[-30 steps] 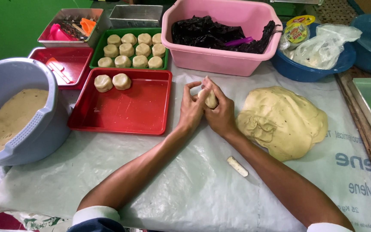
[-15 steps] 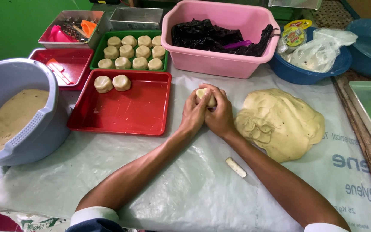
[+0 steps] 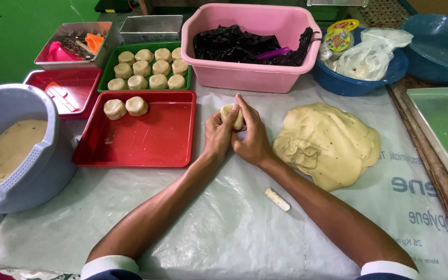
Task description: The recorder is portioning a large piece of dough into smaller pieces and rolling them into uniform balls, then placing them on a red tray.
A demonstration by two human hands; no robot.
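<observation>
My left hand (image 3: 218,136) and my right hand (image 3: 252,140) are pressed together above the plastic-covered table, both cupped around a small ball of pale dough (image 3: 233,115) that shows between the fingertips. A big mound of the same dough (image 3: 327,142) lies just right of my right hand. Left of my hands is a red tray (image 3: 146,137) with two shaped dough pieces (image 3: 125,107) in its far left corner. Behind it a green tray (image 3: 109,67) holds several more shaped pieces.
A pink tub (image 3: 257,78) with black plastic stands behind my hands. A grey bowl of filling (image 3: 11,150) is at left, blue bowls (image 3: 359,83) at back right, a green tray (image 3: 442,129) at right. A small dough stick (image 3: 277,199) lies between my forearms.
My hands have kept turning the dough ball between them and shifted slightly away from me; the ball now shows higher between the fingertips.
</observation>
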